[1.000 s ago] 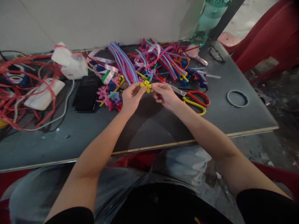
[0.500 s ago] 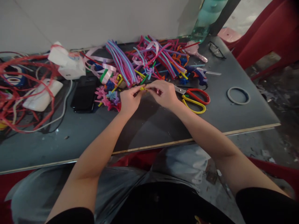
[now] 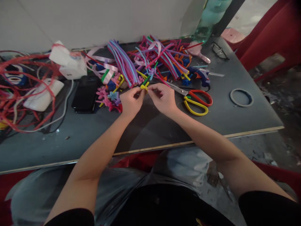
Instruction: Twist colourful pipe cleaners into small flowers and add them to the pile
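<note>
Both of the person's hands met just above the dark grey table, near its far middle. The left hand and the right hand each had thumb and forefinger pinched shut on a small yellow fuzzy wire piece, held between the two sets of fingers. The fingertips covered most of it, so only a short yellow stub and a bit of green beside it showed, and I could not make out its shape. The other fingers of both hands were curled under, hidden from where I stood.

Right behind the hands lay a heap of coloured fuzzy wire stems in pink, purple, blue and orange, too tangled to tell one from another. Just to the left of the left hand sat a cluster of small pink and blue wire flowers, partly hidden by that hand. A pair of scissors with red and yellow handles lay near the right hand, its blades pointing in behind the knuckles. A black phone lay face down further left, and a tangle of red cord ran off the left edge. A thin dark ring lay well apart on the right. The person's elbows were cut off at the bottom.
</note>
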Demonstrator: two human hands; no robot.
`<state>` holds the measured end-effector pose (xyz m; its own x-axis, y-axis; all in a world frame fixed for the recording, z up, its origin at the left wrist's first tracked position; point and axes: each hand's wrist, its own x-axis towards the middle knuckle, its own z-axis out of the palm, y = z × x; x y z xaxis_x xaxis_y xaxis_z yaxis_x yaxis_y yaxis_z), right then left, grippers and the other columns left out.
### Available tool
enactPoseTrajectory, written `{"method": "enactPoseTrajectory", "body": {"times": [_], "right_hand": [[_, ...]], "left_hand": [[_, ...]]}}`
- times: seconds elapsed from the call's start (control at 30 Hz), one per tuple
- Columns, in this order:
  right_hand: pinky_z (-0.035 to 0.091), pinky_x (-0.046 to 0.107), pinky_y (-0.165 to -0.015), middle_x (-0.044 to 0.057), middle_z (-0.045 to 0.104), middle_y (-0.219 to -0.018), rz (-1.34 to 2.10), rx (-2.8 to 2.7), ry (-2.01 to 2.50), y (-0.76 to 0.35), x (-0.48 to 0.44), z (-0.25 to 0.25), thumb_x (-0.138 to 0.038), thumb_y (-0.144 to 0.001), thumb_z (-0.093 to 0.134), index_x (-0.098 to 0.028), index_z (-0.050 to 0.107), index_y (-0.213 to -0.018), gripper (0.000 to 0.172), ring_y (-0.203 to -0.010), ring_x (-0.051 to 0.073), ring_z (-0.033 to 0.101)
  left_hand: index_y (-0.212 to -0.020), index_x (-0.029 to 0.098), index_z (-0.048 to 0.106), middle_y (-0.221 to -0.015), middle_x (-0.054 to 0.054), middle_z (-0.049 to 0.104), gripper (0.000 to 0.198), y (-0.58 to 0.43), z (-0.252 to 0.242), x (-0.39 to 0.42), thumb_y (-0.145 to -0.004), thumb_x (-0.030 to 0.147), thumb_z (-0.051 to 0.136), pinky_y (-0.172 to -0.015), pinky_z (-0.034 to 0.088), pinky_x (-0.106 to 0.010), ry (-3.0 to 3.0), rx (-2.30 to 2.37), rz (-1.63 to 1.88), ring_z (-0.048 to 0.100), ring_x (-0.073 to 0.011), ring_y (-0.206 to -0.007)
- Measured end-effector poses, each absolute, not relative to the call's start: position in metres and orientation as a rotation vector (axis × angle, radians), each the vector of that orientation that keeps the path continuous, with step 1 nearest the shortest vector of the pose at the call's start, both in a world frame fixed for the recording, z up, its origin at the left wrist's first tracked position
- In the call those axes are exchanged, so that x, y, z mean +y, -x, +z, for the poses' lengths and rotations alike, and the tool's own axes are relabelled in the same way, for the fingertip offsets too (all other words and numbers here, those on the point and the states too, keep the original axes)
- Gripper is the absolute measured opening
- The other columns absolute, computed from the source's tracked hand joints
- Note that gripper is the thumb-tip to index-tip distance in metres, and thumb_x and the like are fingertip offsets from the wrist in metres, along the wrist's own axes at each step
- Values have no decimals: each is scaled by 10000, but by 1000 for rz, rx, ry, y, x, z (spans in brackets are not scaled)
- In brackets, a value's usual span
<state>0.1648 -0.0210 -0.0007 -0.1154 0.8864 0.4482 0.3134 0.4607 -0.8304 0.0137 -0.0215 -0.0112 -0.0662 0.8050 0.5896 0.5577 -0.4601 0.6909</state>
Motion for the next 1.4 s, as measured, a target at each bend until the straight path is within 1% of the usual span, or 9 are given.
{"method": "enactPoseTrajectory", "body": {"times": [0.2,0.33,0.43,0.53,0.6,0.7,0.8,1.0,1.4], "right_hand": [[262,184,-430,-66,460,-610,1539,-1268,1036,-166,-18,15,-308,-894,690,-177,590,-804,188,-478,42,331],[145,178,-379,-107,320,-577,1967,-1205,977,-181,-11,27,-311,-874,734,-179,556,-798,234,-430,27,201],[263,173,-417,-62,469,-664,1592,-1409,917,-191,-2,24,-363,-894,724,-169,632,-892,214,-472,35,332],[478,234,-638,9,643,-866,969,-1786,789,-199,7,14,-358,-895,728,-205,720,-1024,200,-679,92,556],[518,306,-793,31,685,-941,677,-2009,713,-203,10,7,-330,-922,690,-240,759,-1061,179,-825,146,621],[519,342,-840,47,688,-976,424,-2119,736,-206,13,2,-324,-973,611,-277,793,-1072,211,-912,181,639],[522,342,-819,46,674,-973,354,-2124,787,-207,15,1,-373,-951,656,-291,811,-1052,202,-917,189,632],[480,274,-661,16,695,-878,517,-2134,765,-206,16,0,-353,-924,704,-256,818,-948,152,-685,117,572],[497,297,-698,33,697,-846,495,-2011,737,-202,12,1,-473,-908,706,-225,792,-854,268,-733,132,605]], "left_hand": [[-783,189,733,-728,-31,755,227,-7,-16,-19,-930,330,632,-659,527,-271,-2125,1473,1595,687,-152,-651],[-837,194,760,-817,-49,784,247,-3,-18,-15,-940,379,633,-713,548,-286,-2178,1393,1628,722,-169,-741],[-814,191,764,-752,-37,770,346,-4,-15,-11,-930,495,646,-666,547,-267,-2030,1337,1562,701,-152,-673],[-750,184,755,-691,-45,754,474,-2,-10,-9,-866,636,672,-608,543,-258,-1870,1235,1452,679,-151,-624],[-736,183,758,-699,-58,760,516,1,-6,-8,-813,689,700,-590,545,-258,-1822,1190,1362,675,-154,-618],[-733,181,766,-688,-64,759,523,4,-3,-8,-769,702,735,-547,530,-259,-1810,1193,1255,661,-155,-589],[-707,189,767,-672,-61,755,508,4,-3,-8,-772,691,734,-520,519,-268,-1809,1192,1235,655,-159,-563],[-682,194,770,-642,-60,749,509,3,-5,-8,-751,698,744,-494,513,-257,-1783,1184,1210,649,-151,-533],[-675,190,771,-671,-63,761,454,-2,-8,-6,-758,636,765,-573,561,-262,-1707,1098,1272,679,-152,-584]]}}
